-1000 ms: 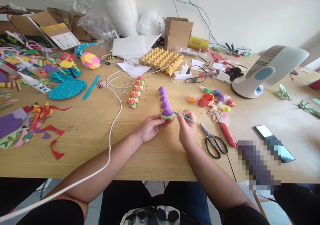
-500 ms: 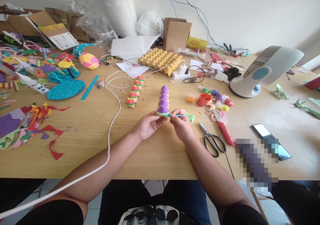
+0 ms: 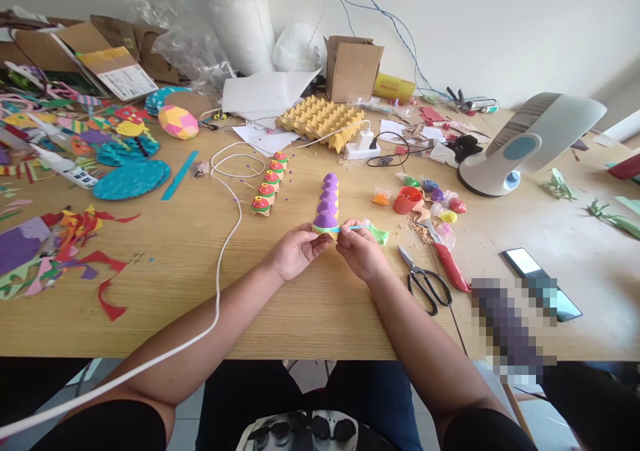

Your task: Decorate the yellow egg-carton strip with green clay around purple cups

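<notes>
A strip of egg-carton cups [image 3: 327, 205] covered in purple clay points away from me, with a light green band round the base of its near cup. My left hand [image 3: 295, 251] pinches the near end of the strip between thumb and fingers, palm turned up. Against the right side of that near cup, my right hand [image 3: 361, 251] is closed on a thin blue stick [image 3: 356, 227], whose tip meets the green band. A second egg-carton strip [image 3: 270, 183], coloured red and green with small yellow rings on top, lies to the left.
On the right lie black-handled scissors [image 3: 429, 284], a red-handled knife [image 3: 453, 264], a phone [image 3: 543, 284], an orange-red cup [image 3: 407, 199] and bagged clay [image 3: 447, 216]. A white cable [image 3: 226, 251] crosses over my left forearm. An egg tray [image 3: 320, 121] and a fan [image 3: 530, 141] stand behind.
My right hand has shifted slightly left, closer to the near cup, and the blue stick has turned a little. My left hand stays on the strip, which has barely moved.
</notes>
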